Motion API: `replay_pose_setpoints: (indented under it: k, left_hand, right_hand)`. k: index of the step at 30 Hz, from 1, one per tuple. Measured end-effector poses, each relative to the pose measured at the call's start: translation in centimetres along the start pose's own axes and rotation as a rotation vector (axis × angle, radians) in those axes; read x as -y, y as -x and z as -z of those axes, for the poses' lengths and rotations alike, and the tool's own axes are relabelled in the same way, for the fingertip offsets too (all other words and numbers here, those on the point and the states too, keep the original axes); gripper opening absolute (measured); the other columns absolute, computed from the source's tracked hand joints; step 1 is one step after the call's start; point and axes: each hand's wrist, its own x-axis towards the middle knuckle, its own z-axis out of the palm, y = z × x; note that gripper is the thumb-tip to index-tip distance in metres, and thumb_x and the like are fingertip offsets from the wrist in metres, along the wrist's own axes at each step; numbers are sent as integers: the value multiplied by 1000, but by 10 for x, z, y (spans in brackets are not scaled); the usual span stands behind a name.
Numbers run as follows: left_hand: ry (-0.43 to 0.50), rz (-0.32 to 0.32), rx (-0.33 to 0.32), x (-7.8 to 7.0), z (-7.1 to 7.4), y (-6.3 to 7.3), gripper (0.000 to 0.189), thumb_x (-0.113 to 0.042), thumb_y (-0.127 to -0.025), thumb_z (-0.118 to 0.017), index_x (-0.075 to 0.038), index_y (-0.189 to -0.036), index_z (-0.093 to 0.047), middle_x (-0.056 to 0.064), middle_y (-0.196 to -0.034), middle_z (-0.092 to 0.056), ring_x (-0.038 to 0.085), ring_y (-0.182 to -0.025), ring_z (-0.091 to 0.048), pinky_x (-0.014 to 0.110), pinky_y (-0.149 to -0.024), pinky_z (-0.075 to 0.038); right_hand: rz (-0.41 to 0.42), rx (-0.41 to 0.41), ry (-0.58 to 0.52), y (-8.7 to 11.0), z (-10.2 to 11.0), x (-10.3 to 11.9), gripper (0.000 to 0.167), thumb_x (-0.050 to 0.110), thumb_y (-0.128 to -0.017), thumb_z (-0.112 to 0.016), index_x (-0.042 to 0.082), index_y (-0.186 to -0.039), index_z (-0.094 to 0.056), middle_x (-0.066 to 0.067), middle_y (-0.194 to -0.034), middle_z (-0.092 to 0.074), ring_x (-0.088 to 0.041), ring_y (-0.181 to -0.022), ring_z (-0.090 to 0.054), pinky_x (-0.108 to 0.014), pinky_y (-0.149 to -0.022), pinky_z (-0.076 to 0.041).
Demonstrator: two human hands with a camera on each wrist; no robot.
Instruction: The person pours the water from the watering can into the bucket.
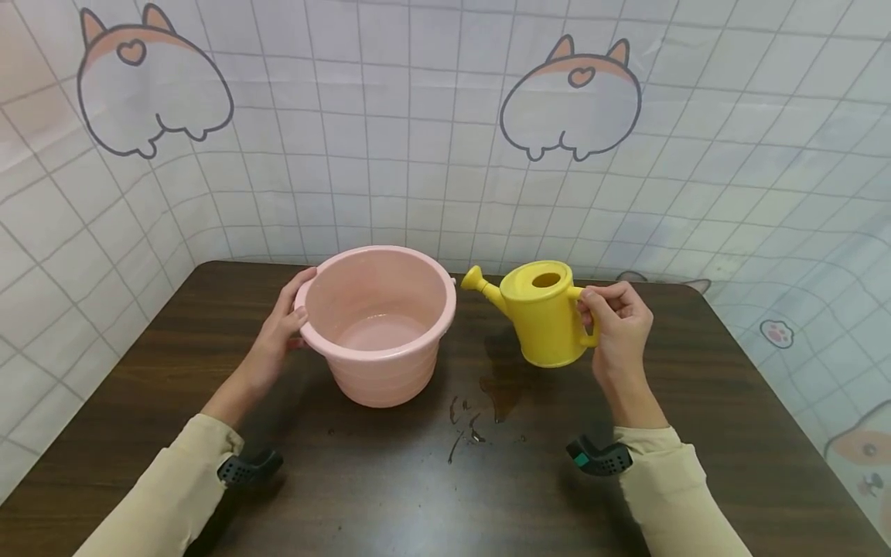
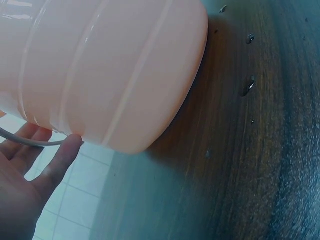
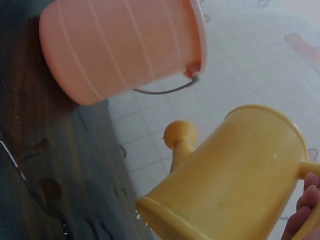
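Observation:
A pink bucket (image 1: 390,379) stands left of centre on the dark table, its mouth facing up and toward me. My left hand (image 1: 278,325) holds its left rim, fingers and thumb against the edge. In the left wrist view, the thumb (image 2: 62,160) touches the bucket's side near its thin wire handle (image 2: 30,141). My right hand (image 1: 619,325) grips the handle of a yellow watering can (image 1: 546,329), whose spout points left toward the bucket. The can looks upright; whether its base touches the table cannot be told. Its contents are hidden.
Wet streaks and a small puddle (image 1: 501,394) lie on the dark wooden table (image 1: 390,495) between bucket and can. A white grid-patterned cloth (image 1: 411,155) with cartoon animals hangs behind and around the table. Dark bands (image 1: 250,468) circle both sleeves.

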Motion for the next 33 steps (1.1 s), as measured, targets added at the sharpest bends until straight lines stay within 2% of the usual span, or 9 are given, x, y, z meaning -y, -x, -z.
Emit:
replay_pose_setpoints:
  k: [5, 14, 27, 33]
  left_hand:
    - [1, 7, 3, 4, 0, 1, 56, -37, -99, -28, -33, -154, -18, 3, -156, -22, 19, -122, -37, 40, -82, -44]
    - [7, -6, 13, 4, 0, 0, 56, -37, -99, -28, -33, -154, -18, 3, -157, -22, 20, -123, -37, 41, -84, -45]
    - [42, -13, 10, 1, 1, 0, 56, -34, -99, -30, -31, -154, -19, 3, -154, -23, 23, -121, -38, 32, -79, -48]
    - [33, -11, 12, 1, 2, -1, 56, -34, -99, -29, -32, -154, -19, 3, -154, -24, 23, -121, -38, 33, -80, -47]
  right_hand:
    - [-76, -25, 29, 1, 2, -10, 20, -7, -85, -63, 7, -72, -59, -3, -65, -66, -12, -54, -55, -19, -51, -44]
    - [-111, -49, 48, 4, 5, -23, 22, -7, -85, -61, 9, -70, -57, 0, -69, -67, -10, -55, -57, -19, -51, -44]
    - [-133, -39, 25, 4, 4, -37, 23, -6, -87, -59, 9, -69, -56, 0, -68, -67, -11, -56, -58, -20, -52, -45]
    - [-121, -24, 25, 6, 6, -38, 23, -8, -87, -58, 8, -70, -56, -1, -68, -67, -11, -54, -57, -20, -51, -46]
